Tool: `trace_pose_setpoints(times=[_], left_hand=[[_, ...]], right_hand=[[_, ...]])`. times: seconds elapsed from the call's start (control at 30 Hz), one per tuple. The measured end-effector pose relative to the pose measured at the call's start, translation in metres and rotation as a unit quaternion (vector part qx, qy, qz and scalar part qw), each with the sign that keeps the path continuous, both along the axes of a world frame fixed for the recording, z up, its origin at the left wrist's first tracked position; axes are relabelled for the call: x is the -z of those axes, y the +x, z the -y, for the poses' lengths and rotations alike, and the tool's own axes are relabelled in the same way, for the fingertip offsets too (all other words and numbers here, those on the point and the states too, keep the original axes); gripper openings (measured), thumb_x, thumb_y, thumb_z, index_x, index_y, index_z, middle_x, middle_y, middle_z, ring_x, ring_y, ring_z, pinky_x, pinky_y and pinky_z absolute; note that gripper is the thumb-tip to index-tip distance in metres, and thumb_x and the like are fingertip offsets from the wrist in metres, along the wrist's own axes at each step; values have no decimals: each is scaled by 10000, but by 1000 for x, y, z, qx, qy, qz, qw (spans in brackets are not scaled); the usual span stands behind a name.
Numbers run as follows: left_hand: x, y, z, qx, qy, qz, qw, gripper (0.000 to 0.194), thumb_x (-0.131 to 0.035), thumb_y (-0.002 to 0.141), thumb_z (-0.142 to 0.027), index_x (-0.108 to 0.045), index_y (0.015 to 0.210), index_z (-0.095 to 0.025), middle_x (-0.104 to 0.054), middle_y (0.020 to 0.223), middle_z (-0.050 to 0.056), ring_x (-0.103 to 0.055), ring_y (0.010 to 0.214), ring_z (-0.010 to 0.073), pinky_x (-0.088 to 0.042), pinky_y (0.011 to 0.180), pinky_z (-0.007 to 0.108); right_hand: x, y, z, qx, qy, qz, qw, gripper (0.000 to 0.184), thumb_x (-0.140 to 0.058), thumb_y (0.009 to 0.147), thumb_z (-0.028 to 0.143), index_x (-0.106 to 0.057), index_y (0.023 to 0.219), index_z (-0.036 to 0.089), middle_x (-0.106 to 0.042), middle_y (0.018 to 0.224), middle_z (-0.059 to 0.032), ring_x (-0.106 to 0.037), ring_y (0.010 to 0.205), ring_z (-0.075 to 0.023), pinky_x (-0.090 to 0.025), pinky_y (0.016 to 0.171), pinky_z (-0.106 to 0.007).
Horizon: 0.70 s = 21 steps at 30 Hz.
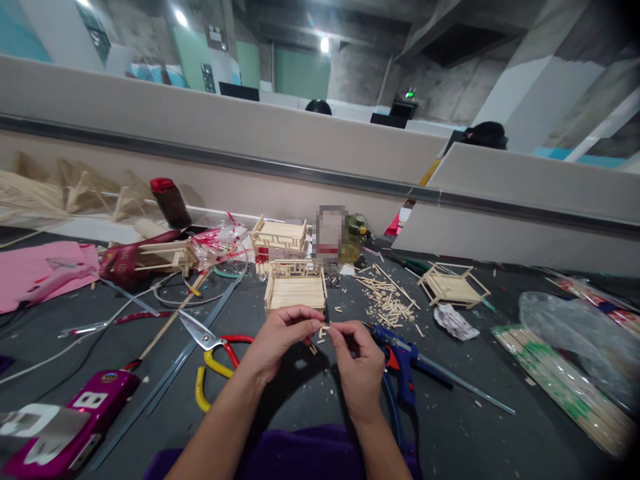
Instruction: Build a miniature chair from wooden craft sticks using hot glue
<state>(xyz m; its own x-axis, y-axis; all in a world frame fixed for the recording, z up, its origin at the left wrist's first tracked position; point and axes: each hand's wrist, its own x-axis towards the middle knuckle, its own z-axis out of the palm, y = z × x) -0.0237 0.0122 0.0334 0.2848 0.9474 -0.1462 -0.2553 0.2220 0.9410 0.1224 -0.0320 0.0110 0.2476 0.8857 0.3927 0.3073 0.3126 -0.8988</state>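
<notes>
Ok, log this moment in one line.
left hand: pinching small wood bits; right hand: pinching likewise; beyond: slatted wooden model; rightward: blue glue gun; leftward: scissors

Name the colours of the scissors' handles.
The scissors' handles are red and yellow, seen best in the head view.

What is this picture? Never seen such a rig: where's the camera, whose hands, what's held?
No machine here: one person's bare hands, seen from a camera worn on their head, looking forward and down. The left hand and right hand meet, pinching tiny wooden bits at the fingertips; how many is too small to tell.

On the dark table, scissors lie to the left and a blue glue gun to the right. Beyond are small wooden models and a pile of cut sticks.
</notes>
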Motion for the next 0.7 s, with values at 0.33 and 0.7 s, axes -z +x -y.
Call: trace_pose_setpoints(times=[0.33,0.7], left_hand=[[0,1,0,3,0,3,1000,233,-829,648,-305,-764,811,-151,-692,733,34,-559,630,116,-432,606,229],[-1,1,0,3,-2,4,1000,230,-829,652,-304,-764,816,-158,-689,731,27,-552,630,111,-431,607,222]], right_hand=[[0,0,0,5,14,7,1000,145,-611,896,294,-680,833,184,-640,756,-13,-565,670,-143,-425,596,-240],[0,-1,2,4,22,12,1000,151,-607,896,291,-688,827,184,-639,750,-13,-550,647,-137,-415,576,-241]])
